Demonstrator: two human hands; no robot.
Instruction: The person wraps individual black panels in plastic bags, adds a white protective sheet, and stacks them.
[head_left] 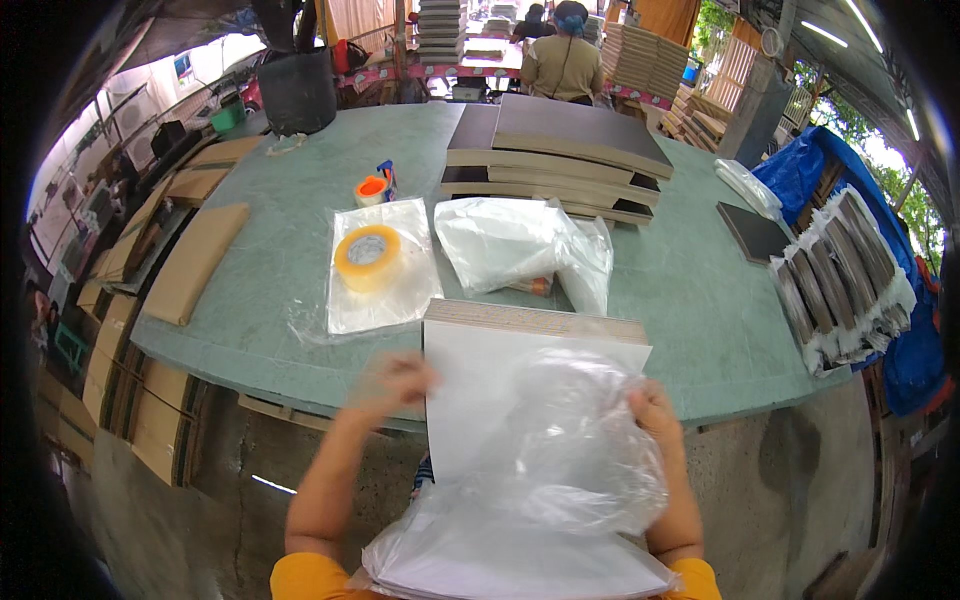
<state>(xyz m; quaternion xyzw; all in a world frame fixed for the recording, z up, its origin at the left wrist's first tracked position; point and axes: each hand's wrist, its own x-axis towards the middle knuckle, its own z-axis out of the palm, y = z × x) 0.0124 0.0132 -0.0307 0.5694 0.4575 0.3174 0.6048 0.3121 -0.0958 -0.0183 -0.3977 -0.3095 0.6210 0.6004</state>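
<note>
— What have the hands got?

— A white board [480, 390], leaning from the counter [690, 300] edge toward the lap, with a clear bag [560, 470] over its near end. The right hand [655, 415] has its grip clamped on the bag's edge. The left hand [400, 385] is blurred at the board's left edge; I can't tell its grip.

— And nearby?

— A tape roll [368, 257] on plastic, just beyond the board.
</note>
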